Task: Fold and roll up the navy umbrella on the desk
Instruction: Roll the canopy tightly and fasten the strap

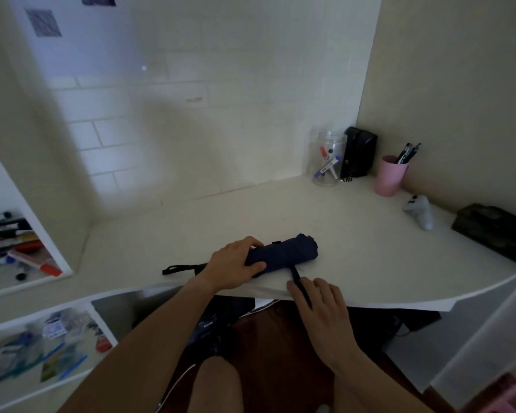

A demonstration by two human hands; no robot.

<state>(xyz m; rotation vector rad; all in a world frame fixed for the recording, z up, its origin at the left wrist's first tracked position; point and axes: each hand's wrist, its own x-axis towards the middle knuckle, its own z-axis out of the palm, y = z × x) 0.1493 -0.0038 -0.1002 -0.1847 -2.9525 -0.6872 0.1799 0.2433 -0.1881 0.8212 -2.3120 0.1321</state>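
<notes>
The navy umbrella (286, 254) lies rolled into a tight bundle near the front edge of the white desk (355, 242), its fabric end pointing right. My left hand (233, 265) grips its handle end, fingers over the top and thumb underneath. A black wrist loop (181, 268) trails out to the left of that hand. The umbrella's navy closure strap (298, 278) hangs from the roll toward me. My right hand (319, 299) pinches this strap at the desk edge.
At the back right stand a clear jar of markers (328, 159), a black box (359, 152) and a pink cup of pens (390, 175). A white controller (420, 211) and a dark case (495, 231) lie at the right. Shelves of stationery (15, 245) are on the left.
</notes>
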